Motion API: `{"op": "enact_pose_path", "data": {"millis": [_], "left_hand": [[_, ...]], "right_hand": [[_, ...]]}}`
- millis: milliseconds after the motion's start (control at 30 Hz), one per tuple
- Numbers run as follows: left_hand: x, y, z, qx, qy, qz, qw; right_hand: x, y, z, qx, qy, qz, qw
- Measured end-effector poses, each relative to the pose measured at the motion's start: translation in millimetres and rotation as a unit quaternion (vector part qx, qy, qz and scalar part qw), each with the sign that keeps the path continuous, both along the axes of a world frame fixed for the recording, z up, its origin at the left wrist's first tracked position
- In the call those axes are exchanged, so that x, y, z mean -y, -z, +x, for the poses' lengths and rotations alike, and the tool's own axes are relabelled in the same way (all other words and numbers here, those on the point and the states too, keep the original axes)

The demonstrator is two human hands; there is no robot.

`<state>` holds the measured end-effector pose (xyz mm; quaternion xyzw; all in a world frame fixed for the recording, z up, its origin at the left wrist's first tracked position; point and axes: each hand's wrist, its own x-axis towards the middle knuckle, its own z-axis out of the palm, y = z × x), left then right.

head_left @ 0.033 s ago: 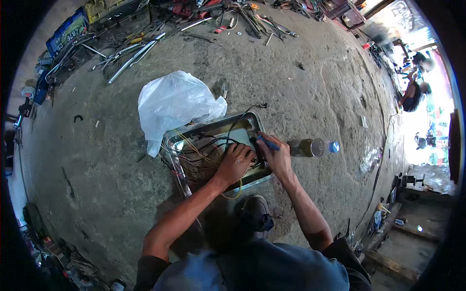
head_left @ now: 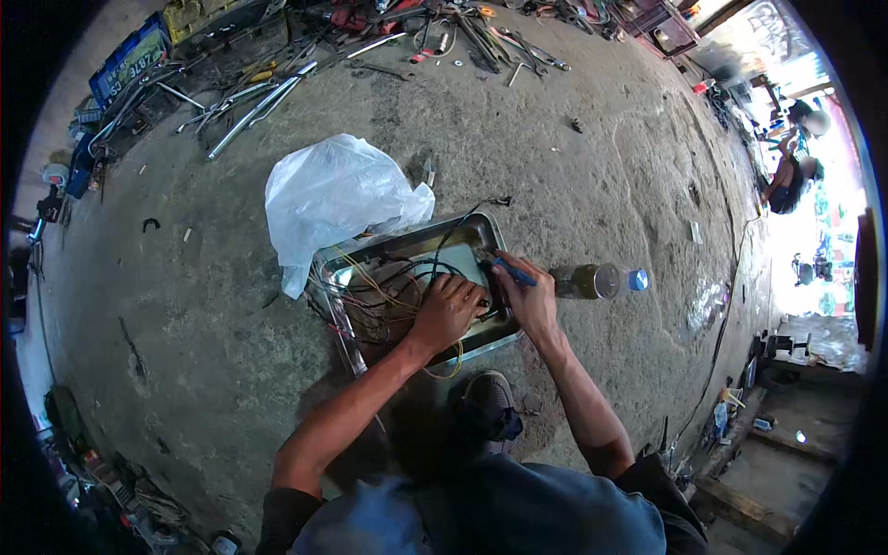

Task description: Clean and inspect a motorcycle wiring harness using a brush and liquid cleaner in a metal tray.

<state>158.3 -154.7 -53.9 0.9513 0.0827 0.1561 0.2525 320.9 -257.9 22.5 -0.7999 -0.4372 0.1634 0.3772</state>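
A shallow metal tray [head_left: 350, 347] lies on the floor in front of me, holding a tangled wiring harness [head_left: 375, 294] with dark, yellow and red wires. My left hand [head_left: 450, 305] is inside the tray, its fingers curled over part of the harness; a dark piece shows at the fingertips. What lies under the palm is hidden. At the tray's right side, my right hand [head_left: 532, 294] grips a slim tool with a blue handle [head_left: 515, 270]. Its tip points left toward the far right corner of the tray and is too dark to make out.
A white plastic bag [head_left: 338, 190] covers the tray's far left corner. To the right stands a clear bottle [head_left: 583, 281] of yellowish liquid with a blue cap. Wrenches and rods [head_left: 259, 111] are spread at the far side. My shoe [head_left: 488, 396] is close to the near edge. Two people [head_left: 791, 171] are at far right.
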Motion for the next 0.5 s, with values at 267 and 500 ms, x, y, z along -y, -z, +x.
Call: {"op": "enact_pose_path", "data": {"millis": [267,500], "left_hand": [[-5.0,-3.9,-17.6,-0.020,-0.147,-0.051,0.988],[4.9,-0.3,-17.5,-0.002,-0.224,-0.157,0.962]], "right_hand": [[10.1,-10.2,-18.5,-0.147,0.144,-0.031,0.978],[8.4,-28.9,-49.9,-0.123,-0.003,0.032,0.992]]}}
